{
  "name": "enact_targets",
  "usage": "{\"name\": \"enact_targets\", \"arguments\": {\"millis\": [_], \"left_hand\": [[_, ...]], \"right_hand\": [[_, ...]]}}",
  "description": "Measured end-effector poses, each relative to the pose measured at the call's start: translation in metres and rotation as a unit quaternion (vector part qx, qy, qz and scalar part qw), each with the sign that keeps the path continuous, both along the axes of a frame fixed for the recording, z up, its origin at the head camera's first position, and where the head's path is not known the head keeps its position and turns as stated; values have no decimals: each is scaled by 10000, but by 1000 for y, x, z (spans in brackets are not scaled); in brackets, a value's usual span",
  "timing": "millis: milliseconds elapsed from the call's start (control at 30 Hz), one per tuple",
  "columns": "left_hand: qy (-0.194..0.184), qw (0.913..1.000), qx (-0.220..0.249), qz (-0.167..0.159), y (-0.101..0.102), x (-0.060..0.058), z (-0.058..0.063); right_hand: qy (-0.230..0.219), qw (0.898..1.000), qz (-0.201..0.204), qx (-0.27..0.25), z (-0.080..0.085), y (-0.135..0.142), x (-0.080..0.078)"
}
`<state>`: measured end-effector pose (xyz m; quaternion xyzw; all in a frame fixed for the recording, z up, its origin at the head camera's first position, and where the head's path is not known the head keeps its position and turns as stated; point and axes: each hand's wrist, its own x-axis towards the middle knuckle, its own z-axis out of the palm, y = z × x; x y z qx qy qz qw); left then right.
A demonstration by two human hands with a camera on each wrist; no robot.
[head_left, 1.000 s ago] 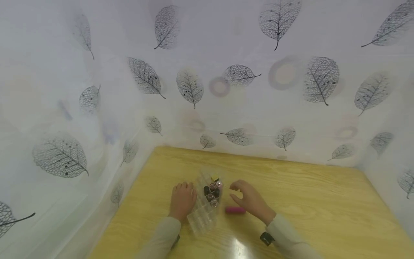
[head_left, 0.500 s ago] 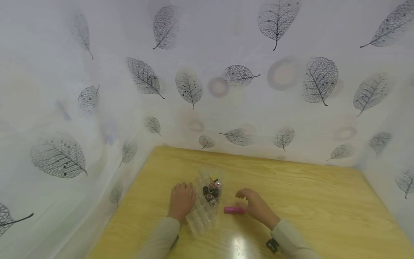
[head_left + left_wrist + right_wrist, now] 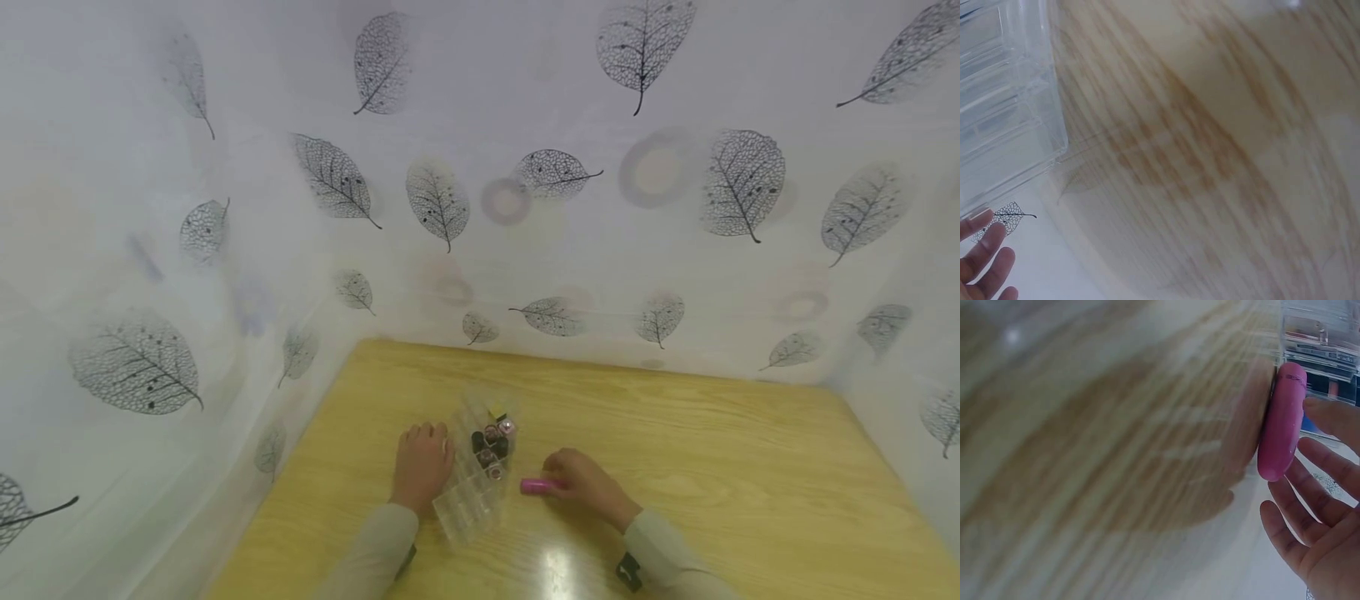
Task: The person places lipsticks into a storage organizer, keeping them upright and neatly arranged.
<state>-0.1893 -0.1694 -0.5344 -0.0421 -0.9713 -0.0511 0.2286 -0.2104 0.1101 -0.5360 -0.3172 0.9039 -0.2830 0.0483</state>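
A pink tube (image 3: 537, 486) with rounded ends lies on the table. Small dark print shows near one end of that tube (image 3: 1284, 425) in the right wrist view. My right hand (image 3: 591, 486) is at the tube's right end, its thumb and fingertips at the tube's edge, the fingers spread and loosely bent. To the left stands a clear compartmented organiser (image 3: 467, 510), with several dark, pinkish and yellow items in its right-hand part. My left hand (image 3: 422, 464) rests beside the organiser's left side, fingers fairly straight; whether it presses on the wall is hard to tell.
The yellow wood-grain table (image 3: 712, 467) reaches back to a white leaf-patterned sheet (image 3: 480, 250), which also hangs along both sides. Glare (image 3: 557, 571) lies on the table near the front. A dark device (image 3: 628, 572) sits at the right wrist.
My right hand first drew back to the right, then came down onto the pink tube's right end. The left hand and the organiser have stayed where they were.
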Motion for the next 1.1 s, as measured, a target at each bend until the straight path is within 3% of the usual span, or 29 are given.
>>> {"name": "enact_targets", "arguments": {"millis": [400,800,967,1100], "left_hand": [[97,9999,45,-30,1,-1,-2],[-119,9999,15,39,3,1,5],[-176,9998,-48,27,-2,-3,0],[-74,10000,-6,-37,-4,-3,5]], "right_hand": [[-216,9997,59,-96,-1,-2,5],[16,9996,282,-51,-5,1,-1],[9,10000,40,-46,2,3,1],[154,9998,-87,-56,16,5,0]]}}
